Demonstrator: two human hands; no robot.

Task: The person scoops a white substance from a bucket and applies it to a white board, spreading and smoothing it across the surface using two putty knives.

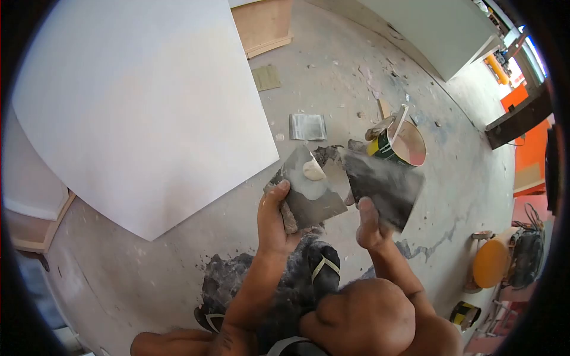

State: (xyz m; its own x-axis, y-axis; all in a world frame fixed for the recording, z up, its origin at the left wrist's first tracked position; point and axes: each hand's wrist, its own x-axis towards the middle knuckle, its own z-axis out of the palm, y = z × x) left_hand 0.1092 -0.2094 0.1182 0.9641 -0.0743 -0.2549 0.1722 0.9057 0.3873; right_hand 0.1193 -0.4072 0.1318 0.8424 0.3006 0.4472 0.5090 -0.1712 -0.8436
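Note:
My left hand (277, 216) is wrapped round a flat grey metal plate (317, 204), its thumb on the near left edge. A lump of off-white paste (313, 171) lies on this plate, with a paler smear around it. To the right, my right hand (371, 225) grips a second, darker plate (386, 188), thumb on its face. The two plates are tilted and close together; whether they touch is unclear. Beyond the right plate stands an open can (408, 144) of pale material with a stick (399, 123) in it.
A large white panel (148, 113) fills the left side. Sandpaper-like sheets (307, 127) (266, 78) lie on the floor. Dark patches mark the floor near my sandalled feet. At the right are a round yellow-orange object (491, 263) and a small can (465, 315).

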